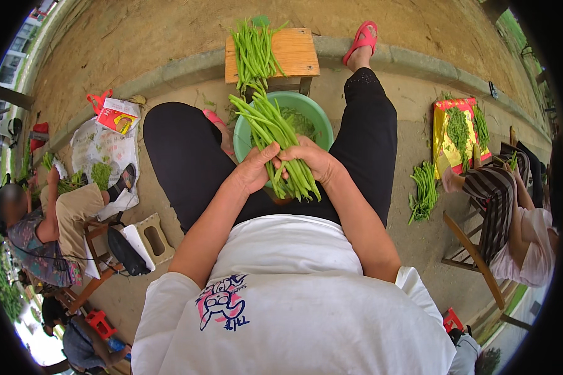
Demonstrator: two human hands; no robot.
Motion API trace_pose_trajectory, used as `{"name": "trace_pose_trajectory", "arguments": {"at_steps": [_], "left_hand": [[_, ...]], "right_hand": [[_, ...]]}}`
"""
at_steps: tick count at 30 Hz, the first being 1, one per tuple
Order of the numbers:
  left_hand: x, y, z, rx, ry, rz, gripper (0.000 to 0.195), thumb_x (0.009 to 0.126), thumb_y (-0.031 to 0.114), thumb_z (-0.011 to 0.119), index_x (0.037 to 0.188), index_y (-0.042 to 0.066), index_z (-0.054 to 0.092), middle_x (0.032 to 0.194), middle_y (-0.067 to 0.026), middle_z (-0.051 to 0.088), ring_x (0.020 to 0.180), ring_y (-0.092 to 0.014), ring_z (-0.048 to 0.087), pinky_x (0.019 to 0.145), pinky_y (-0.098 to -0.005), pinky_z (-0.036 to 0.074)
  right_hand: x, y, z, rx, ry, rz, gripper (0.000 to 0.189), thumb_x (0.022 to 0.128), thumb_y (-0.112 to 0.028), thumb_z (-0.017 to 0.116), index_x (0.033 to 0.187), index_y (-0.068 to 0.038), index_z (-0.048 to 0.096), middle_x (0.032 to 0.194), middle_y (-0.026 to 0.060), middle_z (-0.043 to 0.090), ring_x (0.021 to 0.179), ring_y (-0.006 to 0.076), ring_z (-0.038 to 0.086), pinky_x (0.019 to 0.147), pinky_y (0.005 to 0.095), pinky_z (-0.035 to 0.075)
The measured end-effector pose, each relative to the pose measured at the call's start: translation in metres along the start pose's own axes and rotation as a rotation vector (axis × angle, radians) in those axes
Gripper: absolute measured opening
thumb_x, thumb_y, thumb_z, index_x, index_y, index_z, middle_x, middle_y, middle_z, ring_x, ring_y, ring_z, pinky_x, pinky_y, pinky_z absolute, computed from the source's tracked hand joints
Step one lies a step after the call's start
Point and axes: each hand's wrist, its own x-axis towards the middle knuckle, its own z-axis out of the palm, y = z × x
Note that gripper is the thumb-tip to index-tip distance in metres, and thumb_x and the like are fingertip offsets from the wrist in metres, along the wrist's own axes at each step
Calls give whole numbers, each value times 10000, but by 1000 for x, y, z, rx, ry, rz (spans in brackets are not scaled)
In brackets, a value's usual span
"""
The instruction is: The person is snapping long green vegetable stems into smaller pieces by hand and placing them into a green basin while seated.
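Observation:
Both hands grip one bundle of long green stems [274, 124], raised over my lap. My left hand [255, 168] closes around it from the left, thumb along the top. From the right, my right hand [312, 159] wraps the same bundle, the thumbs close together. Beneath the bundle, between my knees, stands a green plastic basin [327, 126] with loose green trimmings [300, 121] inside; the bundle hides part of it. Beyond the basin, a pile of similar stems [253, 54] lies across the left part of a small wooden stool [300, 49].
To the left, a seated person [51, 220] handles greens beside a white sack [108, 140]. At right, another seated person [502, 197] holds stems near a red-and-yellow bag [438, 136] bearing greens. A stem bunch [423, 192] lies on the ground. A concrete kerb [192, 68] runs behind the stool.

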Motion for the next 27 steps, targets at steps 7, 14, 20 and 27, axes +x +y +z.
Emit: {"name": "trace_pose_trajectory", "arguments": {"at_steps": [7,14,20,27], "left_hand": [[3,3,-8,-19,-2,-35,392,807,301,693,1115,84,584,931,-11,600,784,-144,578,585,-345,517],[6,2,3,73,241,177,436,841,240,636,1226,59,540,1097,-36,596,988,-156,566,865,-330,474],[3,9,15,33,153,166,349,845,187,631,1149,25,577,1100,-65,606,992,-156,582,876,-316,477],[9,3,-5,88,134,273,316,865,165,607,1138,11,574,1076,-72,612,962,-153,587,880,-316,467]], "right_hand": [[5,-3,3,-59,-9,37,291,771,-127,633,1014,20,570,799,114,625,623,172,615,568,275,532],[11,13,7,-197,329,-90,362,767,-126,689,1078,16,570,929,90,629,800,161,613,699,284,506],[9,8,8,-216,176,-148,507,774,-157,696,1193,38,487,1082,118,579,936,170,584,789,290,486],[23,30,-8,-81,268,-121,495,730,-162,755,1089,36,478,1068,120,560,944,175,576,827,307,477]]}}
